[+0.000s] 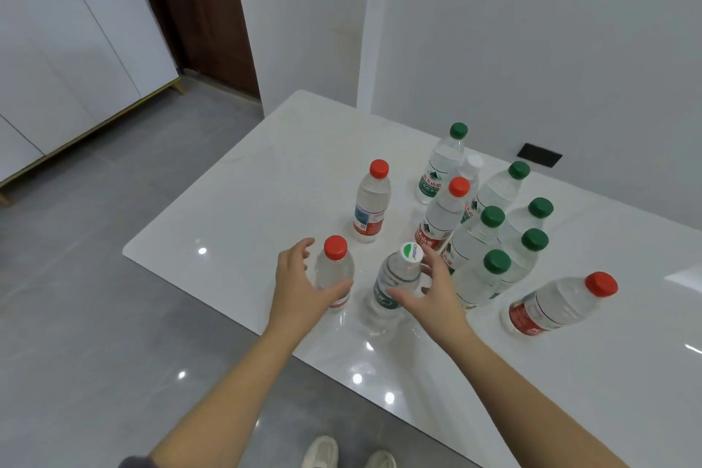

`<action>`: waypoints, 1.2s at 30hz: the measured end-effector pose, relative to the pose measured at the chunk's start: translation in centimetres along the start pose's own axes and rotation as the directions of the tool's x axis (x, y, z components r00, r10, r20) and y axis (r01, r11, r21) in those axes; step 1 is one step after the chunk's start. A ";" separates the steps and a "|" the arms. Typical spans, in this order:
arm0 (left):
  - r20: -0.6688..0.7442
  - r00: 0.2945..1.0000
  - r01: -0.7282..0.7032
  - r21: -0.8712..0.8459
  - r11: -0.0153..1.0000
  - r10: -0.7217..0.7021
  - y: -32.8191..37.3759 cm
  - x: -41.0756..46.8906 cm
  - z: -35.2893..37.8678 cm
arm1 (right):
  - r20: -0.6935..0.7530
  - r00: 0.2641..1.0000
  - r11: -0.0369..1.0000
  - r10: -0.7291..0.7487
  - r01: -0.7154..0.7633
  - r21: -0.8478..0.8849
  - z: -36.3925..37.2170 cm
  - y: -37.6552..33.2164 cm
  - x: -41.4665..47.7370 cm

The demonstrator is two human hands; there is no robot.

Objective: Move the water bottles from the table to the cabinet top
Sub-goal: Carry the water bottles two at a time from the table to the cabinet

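Several clear water bottles stand on a glossy white table point(266, 179). Nearest the front edge are a red-capped bottle point(336, 270) and a bottle with a white and green cap point(399, 277). My left hand point(300, 285) curls around the red-capped bottle, fingers spread, thumb across its lower part. My right hand point(433, 293) is spread around the white-capped bottle, thumb in front and fingers behind. Neither bottle is lifted. Another red-capped bottle point(372, 201) stands alone further back. A cluster of green-capped bottles point(490, 243) stands to the right.
A white cabinet point(76, 49) with two door handles stands at the far left across a grey tiled floor point(114, 296); its top is out of view. A dark wooden door point(197, 11) is behind it. A black wall socket point(539, 155) sits near the table's back.
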State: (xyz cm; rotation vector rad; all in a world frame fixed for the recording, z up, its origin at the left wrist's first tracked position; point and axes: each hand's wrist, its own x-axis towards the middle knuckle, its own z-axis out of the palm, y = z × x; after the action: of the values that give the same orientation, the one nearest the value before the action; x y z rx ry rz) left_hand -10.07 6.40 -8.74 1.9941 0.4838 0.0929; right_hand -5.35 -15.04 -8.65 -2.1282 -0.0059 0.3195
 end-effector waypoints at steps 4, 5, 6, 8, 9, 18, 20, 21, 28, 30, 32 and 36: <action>0.074 0.992 0.106 -0.099 0.989 -0.099 -3.7 -0.1 2.3 | 0.074 0.996 0.994 0.054 -0.061 0.086 2.1 3.4 0.7; 0.082 0.991 0.113 -0.123 0.986 -0.103 -4.3 0.0 2.9 | 0.085 0.995 0.992 0.052 -0.061 0.107 2.6 4.0 0.8; 0.084 0.991 0.117 -0.150 0.982 -0.105 -4.9 0.1 3.4 | 0.088 0.995 0.991 0.055 -0.066 0.117 3.1 4.4 0.9; 0.072 0.993 0.104 -0.185 0.977 -0.092 -5.8 0.5 4.5 | 0.078 0.995 0.988 0.056 -0.067 0.136 4.0 5.3 1.3; 0.066 0.993 0.104 -0.189 0.977 -0.093 -6.1 0.7 4.9 | 0.066 0.996 0.988 0.056 -0.065 0.142 4.5 5.8 1.5; -0.061 0.981 0.170 -0.163 0.972 -0.182 -6.4 0.9 6.2 | 0.028 0.998 0.990 0.049 -0.052 0.127 5.6 6.2 2.0; -0.066 0.982 0.163 -0.190 0.968 -0.179 -5.0 0.2 5.4 | 0.053 0.998 0.990 0.044 -0.051 0.133 4.6 5.1 1.6; -0.065 0.980 0.173 -0.202 0.964 -0.190 -4.9 0.1 5.3 | 0.052 0.998 0.987 0.048 -0.055 0.151 4.5 4.8 1.8; -0.199 0.979 -0.019 -0.314 0.949 -0.046 4.8 -1.1 -0.3 | -0.017 0.983 0.950 -0.182 0.180 0.254 -1.6 -5.8 0.3; -0.226 0.972 -0.123 -0.301 0.946 0.055 9.0 -1.3 -2.8 | -0.044 0.955 0.918 -0.293 0.294 0.265 -4.0 -9.9 -0.3; -0.258 0.957 -0.210 -0.307 0.928 0.131 13.0 -1.8 -5.2 | -0.082 0.927 0.880 -0.365 0.372 0.295 -6.2 -13.7 -1.2; -0.313 0.917 -0.356 -0.363 0.861 0.247 19.5 -3.3 -8.8 | -0.142 0.861 0.803 -0.489 0.507 0.312 -9.7 -20.2 -3.2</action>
State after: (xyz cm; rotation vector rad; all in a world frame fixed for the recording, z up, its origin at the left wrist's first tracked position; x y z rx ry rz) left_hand -9.70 5.16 12.91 1.6244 0.2744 0.6123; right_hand -3.78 -12.40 13.74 -1.7078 -0.4466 -0.0541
